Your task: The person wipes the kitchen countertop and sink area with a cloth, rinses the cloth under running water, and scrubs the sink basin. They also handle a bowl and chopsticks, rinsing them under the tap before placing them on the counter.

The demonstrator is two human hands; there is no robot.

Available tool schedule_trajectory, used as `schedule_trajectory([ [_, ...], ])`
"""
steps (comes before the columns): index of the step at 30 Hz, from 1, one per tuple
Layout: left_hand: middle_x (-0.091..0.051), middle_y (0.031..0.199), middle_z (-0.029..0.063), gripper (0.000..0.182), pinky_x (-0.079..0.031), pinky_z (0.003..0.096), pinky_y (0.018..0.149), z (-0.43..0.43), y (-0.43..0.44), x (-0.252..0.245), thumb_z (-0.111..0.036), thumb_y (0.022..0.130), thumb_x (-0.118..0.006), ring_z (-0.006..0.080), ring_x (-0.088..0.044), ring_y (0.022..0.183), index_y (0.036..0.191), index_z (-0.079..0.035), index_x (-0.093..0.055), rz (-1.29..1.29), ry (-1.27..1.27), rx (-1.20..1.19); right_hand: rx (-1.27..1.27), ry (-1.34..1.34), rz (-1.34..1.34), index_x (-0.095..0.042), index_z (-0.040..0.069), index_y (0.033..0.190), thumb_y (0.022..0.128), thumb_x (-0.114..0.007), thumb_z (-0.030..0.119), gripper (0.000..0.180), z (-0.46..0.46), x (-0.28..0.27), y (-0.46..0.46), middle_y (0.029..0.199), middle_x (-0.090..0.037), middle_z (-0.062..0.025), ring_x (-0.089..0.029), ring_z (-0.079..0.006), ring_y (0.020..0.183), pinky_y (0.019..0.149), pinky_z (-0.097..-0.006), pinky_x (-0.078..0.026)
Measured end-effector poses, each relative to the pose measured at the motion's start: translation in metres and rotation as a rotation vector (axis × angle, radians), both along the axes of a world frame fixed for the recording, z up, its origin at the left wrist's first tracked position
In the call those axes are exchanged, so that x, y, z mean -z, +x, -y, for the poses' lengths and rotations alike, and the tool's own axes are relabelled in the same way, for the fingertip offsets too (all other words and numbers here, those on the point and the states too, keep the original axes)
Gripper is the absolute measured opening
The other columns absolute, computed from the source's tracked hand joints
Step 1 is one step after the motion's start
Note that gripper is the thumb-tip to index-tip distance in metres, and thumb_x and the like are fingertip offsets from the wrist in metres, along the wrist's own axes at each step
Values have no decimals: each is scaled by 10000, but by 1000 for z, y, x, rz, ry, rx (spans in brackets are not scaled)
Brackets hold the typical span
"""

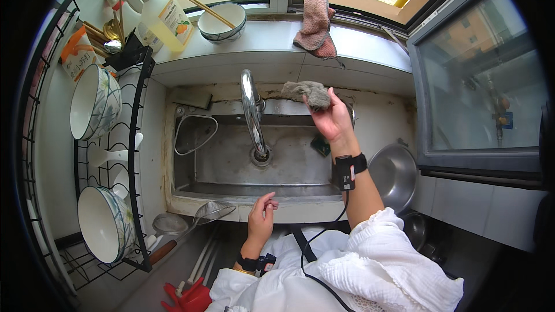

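Observation:
My right hand (pixel 331 115) grips a crumpled grey cloth (pixel 305 92) above the back rim of the sink, right of the chrome faucet (pixel 250 110). Part of the cloth sticks out leftward past my fingers. My left hand (pixel 261 212) is empty, its fingers loosely bent, over the sink's front edge. Between my hands lies the stainless steel sink (pixel 225 147), with a drain (pixel 261 157) under the spout. A dark green scouring pad (pixel 320 145) is in the basin's right part, close to my right wrist. A looped pale cord or wire (pixel 197 135) hangs at the left.
At the left, a black wire rack (pixel 135 147) holds patterned bowls (pixel 97 102) and spoons. On the sill stand a soap bottle (pixel 167 19), a bowl with chopsticks (pixel 222 21) and a pinkish cloth (pixel 314 26). A metal basin (pixel 392 177) and an open window sash (pixel 479 78) are at the right. Strainers (pixel 213 211) lie front left.

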State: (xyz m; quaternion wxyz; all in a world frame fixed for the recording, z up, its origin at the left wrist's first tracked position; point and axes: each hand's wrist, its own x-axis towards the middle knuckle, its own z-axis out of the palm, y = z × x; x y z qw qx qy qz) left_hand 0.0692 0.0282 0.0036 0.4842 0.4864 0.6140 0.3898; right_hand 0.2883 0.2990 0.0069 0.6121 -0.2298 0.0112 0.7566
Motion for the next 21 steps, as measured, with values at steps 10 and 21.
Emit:
schedule_trajectory([
  [10, -687, 976, 107, 313, -537, 276, 764, 42, -19, 46, 37, 950, -515, 153, -674, 823, 1246, -4, -608, -46, -184, -72, 643, 552, 1624, -580, 56, 1016, 799, -787, 8, 303, -109, 82, -59, 1081, -477, -75, -557, -230, 910, 824, -343, -496],
  [21, -682, 987, 119, 318, -543, 286, 790, 50, -10, 70, 28, 956, -510, 184, -681, 847, 1259, -7, -600, -49, -268, -32, 283, 532, 2352, -661, 128, 912, 775, -689, 44, 163, -111, 174, -55, 1008, -580, -67, -603, -364, 863, 705, -483, -510],
])
